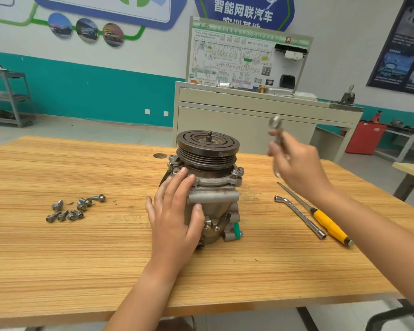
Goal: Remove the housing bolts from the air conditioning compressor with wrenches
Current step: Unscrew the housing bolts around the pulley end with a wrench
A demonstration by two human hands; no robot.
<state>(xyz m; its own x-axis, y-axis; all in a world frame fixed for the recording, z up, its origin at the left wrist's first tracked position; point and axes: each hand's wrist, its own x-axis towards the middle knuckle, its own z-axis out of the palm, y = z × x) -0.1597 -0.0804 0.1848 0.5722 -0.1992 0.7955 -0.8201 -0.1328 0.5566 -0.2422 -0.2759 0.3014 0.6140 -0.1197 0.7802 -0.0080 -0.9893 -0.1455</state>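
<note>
nearest, the left hand (175,211) has straight, spread fingers, its palm pressed flat on the side of the grey cast-metal air conditioning compressor with a dark grooved pulley (213,195). the compressor stands upright, pulley up, mid-way across the striped light-wood table (81,271). the right hand (296,163) is raised beside the pulley, fingers curled round a small silvery metal wrench (275,125). motion blur hides the wrench's head type. what looks like a silver bolt head (237,172) sits in the housing flange on the right, probably the next one to work. the wrench should seat squarely and fully on that head before any pull, with the left palm bracing the body against tipping or spinning. a cluster of loose silver flanged bolts (74,209) lies well to the left. a bent chrome socket wrench (301,217) and a yellow-handled screwdriver (328,223) lie side by side on the right. behind stand a beige cabinet with a wiring-diagram board (246,60), a grey metal shelf rack (10,99) and a teal-banded wall (93,91).
</note>
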